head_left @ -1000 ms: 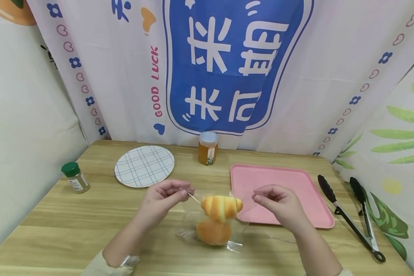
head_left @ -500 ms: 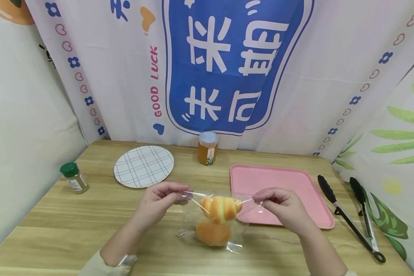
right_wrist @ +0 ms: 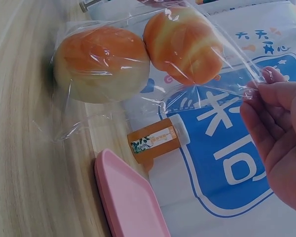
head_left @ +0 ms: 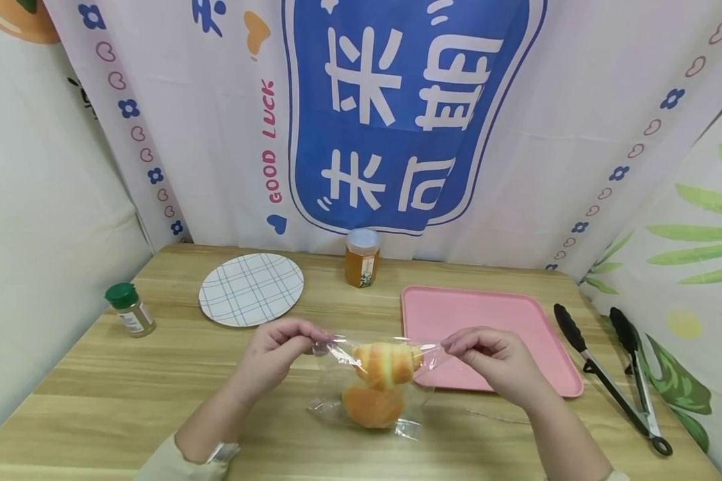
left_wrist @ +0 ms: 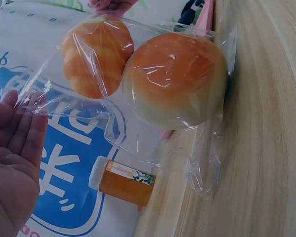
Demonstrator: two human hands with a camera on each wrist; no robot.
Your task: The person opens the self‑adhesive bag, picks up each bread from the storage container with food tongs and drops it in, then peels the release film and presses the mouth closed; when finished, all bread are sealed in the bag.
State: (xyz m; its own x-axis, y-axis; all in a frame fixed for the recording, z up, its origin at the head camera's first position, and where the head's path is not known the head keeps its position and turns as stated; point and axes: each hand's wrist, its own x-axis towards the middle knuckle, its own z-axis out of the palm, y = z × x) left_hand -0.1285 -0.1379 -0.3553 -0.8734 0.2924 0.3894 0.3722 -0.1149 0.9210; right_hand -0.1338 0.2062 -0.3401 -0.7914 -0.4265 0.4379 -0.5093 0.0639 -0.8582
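A clear plastic bag (head_left: 327, 394) stands at the front middle of the table with two breads inside. On top is a ridged croissant-shaped bread (head_left: 384, 365); under it lies a round bun (head_left: 373, 406), seen closer in the left wrist view as a glossy brown bun (left_wrist: 175, 79). My left hand (head_left: 281, 349) pinches the bag's upper left corner between thumb and fingers. At the opposite corner, my right hand (head_left: 487, 357) pinches the film too, and the bag's top edge is stretched between both hands. The right wrist view shows those fingers at the bag's corner (right_wrist: 254, 86).
A pink tray (head_left: 553, 347) lies behind the right hand, with black-tipped tongs (head_left: 616, 394) to its right. Farther back are a checked plate (head_left: 253, 290) and a honey-coloured jar (head_left: 362, 259). A green-capped spice bottle (head_left: 131, 310) stands far left.
The right hand, which had looked apart from the bag, now pinches its corner. The bag's top edge has been drawn taut and spread across in front of the upper bread.
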